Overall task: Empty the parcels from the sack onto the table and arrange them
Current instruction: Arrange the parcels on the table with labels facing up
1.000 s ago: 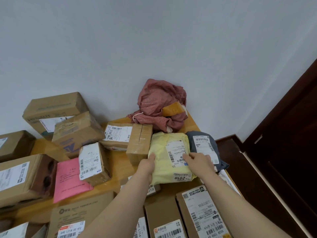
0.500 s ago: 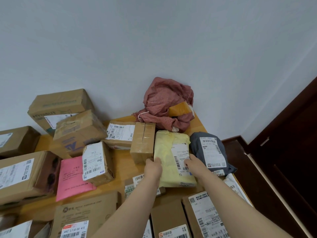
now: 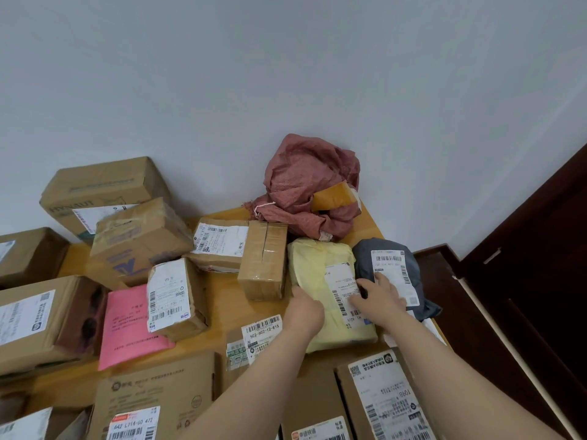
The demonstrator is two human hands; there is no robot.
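On the wooden table (image 3: 222, 296), our left hand (image 3: 303, 308) grips the yellow parcel (image 3: 313, 265) at its left edge; our right hand (image 3: 378, 300) lies flat on top.

On the crowded table (image 3: 222, 298), the sack (image 3: 305, 185) sits at the far corner against the wall (image 3: 286, 74) — a soft parcel (image 3: 314, 271) at its six o'clock, a taped box (image 3: 263, 258) at that parcel's nine, a bagged parcel (image 3: 394, 249) at its three.

Left hand (image 3: 303, 309) and right hand (image 3: 378, 300) bare (forearms too).
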